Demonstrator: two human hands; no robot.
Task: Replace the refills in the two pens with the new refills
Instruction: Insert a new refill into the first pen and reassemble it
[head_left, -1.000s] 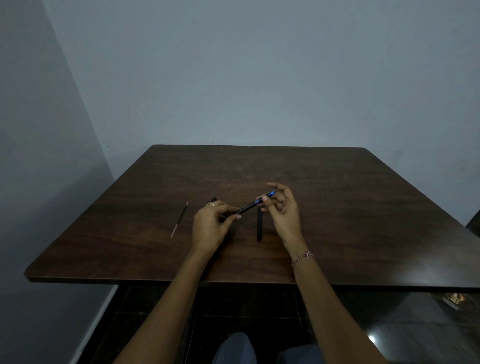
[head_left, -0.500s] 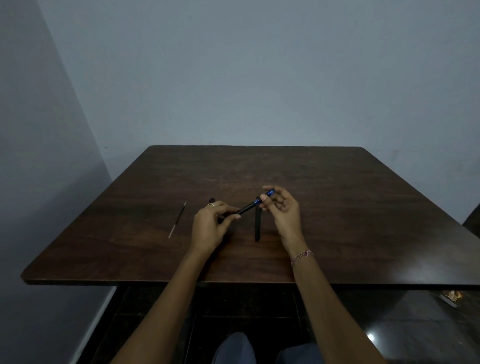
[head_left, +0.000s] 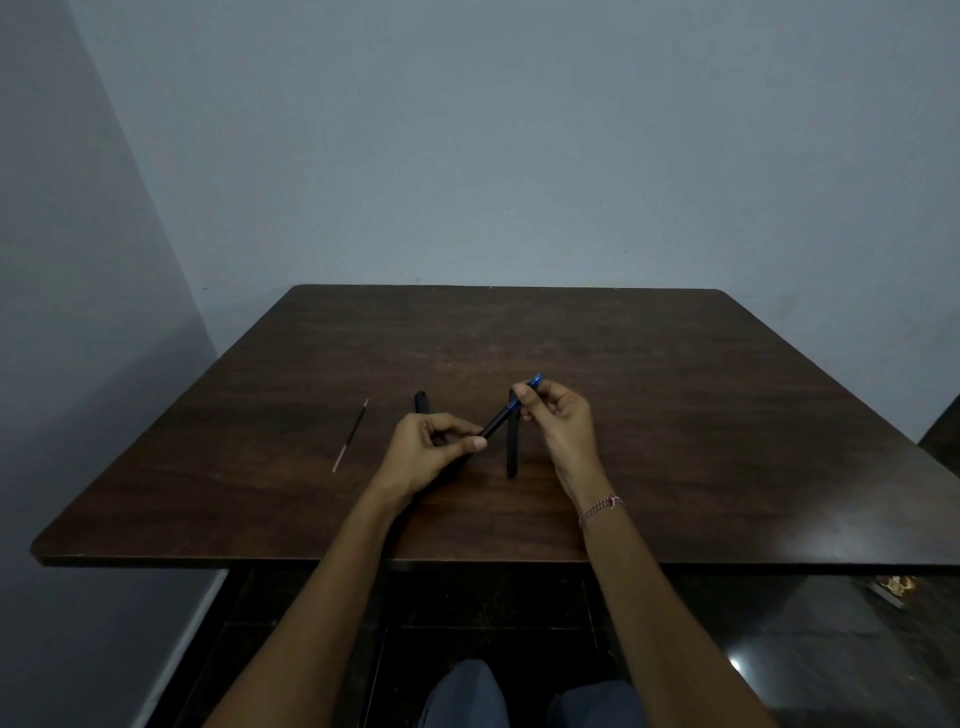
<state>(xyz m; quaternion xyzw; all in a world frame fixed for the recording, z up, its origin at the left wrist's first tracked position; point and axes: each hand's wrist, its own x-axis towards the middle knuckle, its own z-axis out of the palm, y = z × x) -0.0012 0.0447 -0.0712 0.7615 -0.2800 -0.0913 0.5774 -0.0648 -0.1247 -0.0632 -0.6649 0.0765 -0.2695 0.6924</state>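
Dark wood table (head_left: 675, 415) by a grey wall: 2 hands share 1 pen.
Left hand (head_left: 426, 452) pinches the pen (head_left: 500, 415) at its black end, right hand (head_left: 558, 421) fingers clamp the blue tip end. 2nd pen (head_left: 513, 452) lies just under them, partly hidden; a black cap-like piece (head_left: 421, 402) pokes out behind left knuckles; thin refill (head_left: 350, 436) lies well left of the fingers, apart.

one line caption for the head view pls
Both hands, left and right, hold a blue-tipped pen over a dark table.
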